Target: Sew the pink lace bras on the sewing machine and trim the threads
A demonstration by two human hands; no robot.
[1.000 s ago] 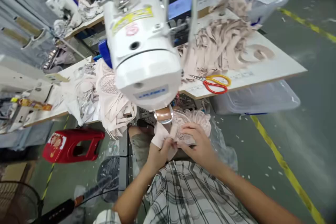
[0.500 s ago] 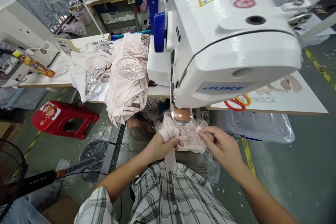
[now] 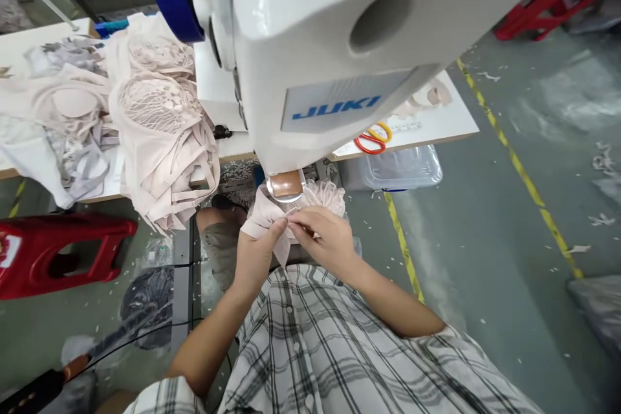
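Over my lap, below the head of a white JUKI sewing machine (image 3: 334, 100), hangs a pale pink lace bra (image 3: 264, 210). My left hand (image 3: 257, 249) is closed on the bra's fabric, thumb on top. Right beside it, my right hand (image 3: 323, 236) pinches the same fabric, and the fingertips of both hands nearly meet. A pointed end of cloth hangs below the left fingers. The gathered lace part (image 3: 327, 194) lies behind my right hand. A clear guard with a brown panel (image 3: 285, 185) sits just above the bra and hides part of it.
Left of the machine, a pile of pink bras (image 3: 160, 136) drapes over the table edge. Red-and-yellow scissors (image 3: 373, 138) lie on the table's right side, above a clear plastic box (image 3: 402, 168). A red stool (image 3: 63, 252) stands at left on the floor.
My view has moved closer to the machine. My right hand has come left to meet my left hand. The bra, spread between my hands before, is now bunched up.
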